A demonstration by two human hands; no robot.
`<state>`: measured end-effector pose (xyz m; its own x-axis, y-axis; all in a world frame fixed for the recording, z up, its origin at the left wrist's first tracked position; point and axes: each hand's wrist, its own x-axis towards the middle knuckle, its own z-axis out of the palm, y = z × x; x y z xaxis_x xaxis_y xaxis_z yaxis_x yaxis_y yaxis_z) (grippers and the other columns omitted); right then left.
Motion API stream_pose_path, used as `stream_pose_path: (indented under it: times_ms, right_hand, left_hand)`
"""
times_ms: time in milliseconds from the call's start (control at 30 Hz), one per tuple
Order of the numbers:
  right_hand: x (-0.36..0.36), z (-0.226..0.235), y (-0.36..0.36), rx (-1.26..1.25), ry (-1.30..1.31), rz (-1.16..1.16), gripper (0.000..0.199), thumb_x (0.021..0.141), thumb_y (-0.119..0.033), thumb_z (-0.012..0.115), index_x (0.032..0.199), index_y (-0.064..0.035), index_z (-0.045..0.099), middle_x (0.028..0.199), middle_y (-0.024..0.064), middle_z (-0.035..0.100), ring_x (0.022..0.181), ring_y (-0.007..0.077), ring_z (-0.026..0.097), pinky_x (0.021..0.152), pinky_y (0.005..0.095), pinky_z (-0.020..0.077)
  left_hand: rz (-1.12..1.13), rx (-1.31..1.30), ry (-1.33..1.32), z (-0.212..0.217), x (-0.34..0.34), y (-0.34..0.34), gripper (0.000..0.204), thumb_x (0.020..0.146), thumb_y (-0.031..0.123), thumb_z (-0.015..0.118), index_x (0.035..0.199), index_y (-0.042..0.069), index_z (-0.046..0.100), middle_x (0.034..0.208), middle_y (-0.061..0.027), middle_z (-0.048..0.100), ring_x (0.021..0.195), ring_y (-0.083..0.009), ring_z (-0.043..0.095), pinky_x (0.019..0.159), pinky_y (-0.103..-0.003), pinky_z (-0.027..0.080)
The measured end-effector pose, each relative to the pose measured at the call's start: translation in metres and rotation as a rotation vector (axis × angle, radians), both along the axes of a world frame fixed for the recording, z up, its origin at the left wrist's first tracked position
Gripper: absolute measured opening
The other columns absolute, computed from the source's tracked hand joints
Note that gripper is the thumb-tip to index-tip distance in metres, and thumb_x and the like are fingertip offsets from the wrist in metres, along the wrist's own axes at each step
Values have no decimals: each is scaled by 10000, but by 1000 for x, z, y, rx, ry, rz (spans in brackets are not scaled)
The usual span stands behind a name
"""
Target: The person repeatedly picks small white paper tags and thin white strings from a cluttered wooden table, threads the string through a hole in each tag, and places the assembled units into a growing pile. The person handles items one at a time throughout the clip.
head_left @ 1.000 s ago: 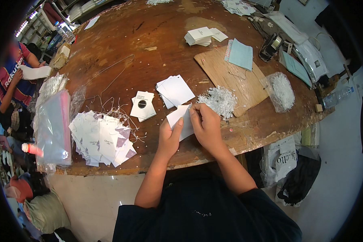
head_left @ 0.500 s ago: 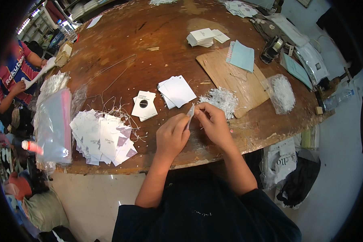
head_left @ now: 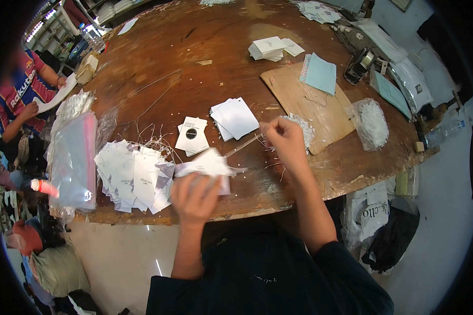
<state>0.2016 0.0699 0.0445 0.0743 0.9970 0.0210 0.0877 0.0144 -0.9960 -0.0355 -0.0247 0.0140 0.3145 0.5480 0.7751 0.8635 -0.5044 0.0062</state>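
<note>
Near the table's front edge, my left hand [head_left: 196, 197] is closed on white hang tags [head_left: 211, 164], which are smeared by motion. A thin string [head_left: 243, 146] stretches from the tags to my right hand [head_left: 285, 139], whose fingers pinch its other end. Beside and partly behind that hand lies a heap of white tag strings [head_left: 306, 128]. Left of my left hand spreads a pile of printed tags [head_left: 134, 173] with strings looping out at its top. Beyond the hands sit a small stack of cards with a black circle [head_left: 191, 137] and a stack of plain white cards [head_left: 235, 118].
A wooden board [head_left: 320, 113] carries a light-blue pad [head_left: 319, 74]. Right of it are a bag of white strings [head_left: 371, 123] and a tape dispenser [head_left: 359, 65]. Clear plastic bags [head_left: 73, 163] lie at the left edge. Another person [head_left: 29, 92] holds a white strip at far left.
My hands have moved apart. The left went left and nearer with the tags, the right slightly up and right, drawing the string out between them. The whole view has shifted slightly.
</note>
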Motion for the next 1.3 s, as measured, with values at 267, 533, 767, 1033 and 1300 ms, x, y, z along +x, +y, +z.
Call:
stream_pose_path:
  times_ms: [267,533,767,1033,1300]
  right_hand:
    - [-25,-28,28,507,-878,-151,298,855,-300,782,991,-40,728,922,124,677,839,298,647,701,386,513]
    - [-35,-41,12,315,-999,-77,485,756,-405,842,1072,-61,712,1165,147,639,1070,331,599,849,469,468]
    - [-36,-41,9,321,-1028,-77,501,753,-394,841,1097,-55,707,1209,159,633,1071,337,602,851,469,467]
    - [-34,-37,7,321,-1039,-31,500,764,-430,827,1109,-86,719,1236,146,642,1061,318,618,846,459,468]
    - [-33,-32,6,329,-1035,-66,383,819,-356,776,1091,-89,732,1260,142,639,1061,317,630,855,455,471]
  left_hand:
    - [673,-307,-37,15,-79,5,305,811,206,799,1097,116,742,1292,-72,581,1202,-321,531,980,-500,414]
    - [441,-440,-102,16,-30,71,413,849,334,782,1131,37,727,1238,-107,636,1123,-337,589,924,-451,507]
    - [490,-611,-129,5,-16,92,487,868,389,757,1124,-22,719,1138,-127,674,1018,-341,633,896,-433,512]
    - [487,-550,-163,5,-12,90,489,824,357,800,1118,-25,722,1072,-157,693,983,-355,659,866,-438,529]
    - [432,-409,-219,2,-13,90,494,806,270,823,1187,-19,700,1071,-158,691,953,-341,677,844,-422,543]
